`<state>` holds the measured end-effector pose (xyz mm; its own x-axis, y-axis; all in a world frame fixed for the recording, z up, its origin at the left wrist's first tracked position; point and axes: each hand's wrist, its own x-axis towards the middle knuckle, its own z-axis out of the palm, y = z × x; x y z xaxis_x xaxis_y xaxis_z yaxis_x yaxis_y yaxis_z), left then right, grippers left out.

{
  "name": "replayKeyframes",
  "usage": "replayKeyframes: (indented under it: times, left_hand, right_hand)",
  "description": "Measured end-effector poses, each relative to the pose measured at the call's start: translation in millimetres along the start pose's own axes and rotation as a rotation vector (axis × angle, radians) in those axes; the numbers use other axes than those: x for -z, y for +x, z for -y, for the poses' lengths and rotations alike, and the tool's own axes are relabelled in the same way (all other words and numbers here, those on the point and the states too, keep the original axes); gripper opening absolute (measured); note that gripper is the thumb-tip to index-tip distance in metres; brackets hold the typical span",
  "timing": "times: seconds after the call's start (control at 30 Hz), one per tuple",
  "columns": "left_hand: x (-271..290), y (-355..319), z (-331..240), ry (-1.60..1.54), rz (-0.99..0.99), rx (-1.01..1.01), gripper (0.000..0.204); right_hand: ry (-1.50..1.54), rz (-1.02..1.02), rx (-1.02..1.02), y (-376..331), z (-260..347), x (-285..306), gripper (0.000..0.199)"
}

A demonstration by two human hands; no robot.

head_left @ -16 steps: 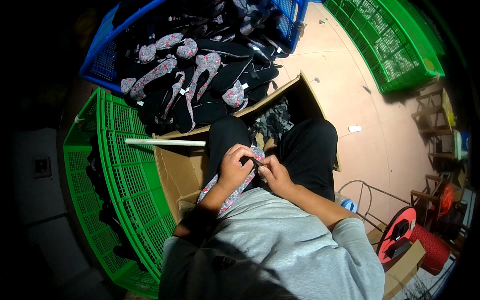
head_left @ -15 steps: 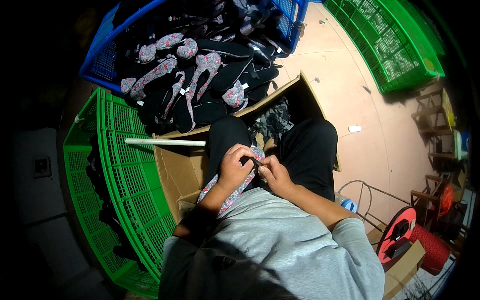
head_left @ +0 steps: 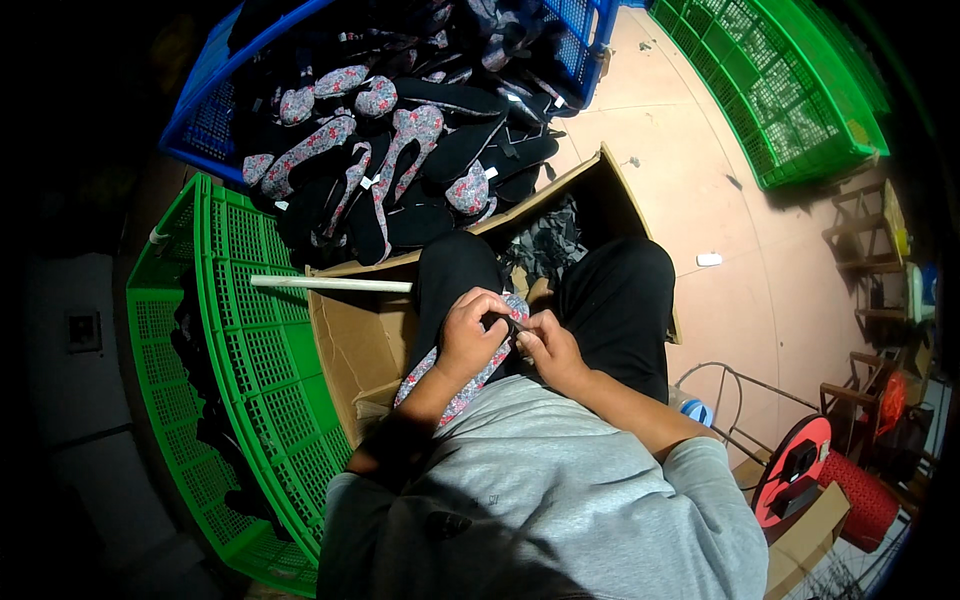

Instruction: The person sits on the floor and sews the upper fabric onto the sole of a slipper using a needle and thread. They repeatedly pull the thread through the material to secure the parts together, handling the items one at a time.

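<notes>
In my lap lies a grey cloth slipper [head_left: 464, 402] with a red floral print, partly covered by my left hand and forearm. My left hand [head_left: 470, 338] is closed on it near its upper end, fingers curled. My right hand [head_left: 552, 348] meets it there, thumb and forefinger pinched at a small dark bit between the two hands. Whether that bit is the slipper's black edge or a separate piece, I cannot tell. Both hands rest between my black-trousered knees.
An open cardboard box [head_left: 345, 345] with dark scraps [head_left: 548, 240] stands under my knees, a pale rod [head_left: 330, 284] across its left side. Green crates [head_left: 265, 370] stand left; a blue crate [head_left: 205, 140] heaped with black-and-floral slippers lies ahead. Another green crate [head_left: 765, 95] stands far right.
</notes>
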<state>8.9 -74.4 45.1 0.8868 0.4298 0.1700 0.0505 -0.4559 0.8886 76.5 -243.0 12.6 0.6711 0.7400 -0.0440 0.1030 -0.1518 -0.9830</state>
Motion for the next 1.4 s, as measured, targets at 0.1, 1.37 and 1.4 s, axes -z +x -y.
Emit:
replayKeyframes:
  times: [0.1, 1.37, 1.4]
  left_hand:
    - [0, 1, -2, 0.005, 0.014, -0.022, 0.014]
    - [8, -14, -38, 0.484, -0.077, -0.367, 0.016]
    - [8, -14, -37, 0.482, -0.077, -0.371, 0.016]
  right_hand:
    - [0.374, -0.045, -0.1, 3, -12, -5, 0.013]
    - [0.414, 0.289, -0.237, 27, 25, 59, 0.023]
    - [0.405, 0.333, -0.195, 28, 23, 59, 0.023]
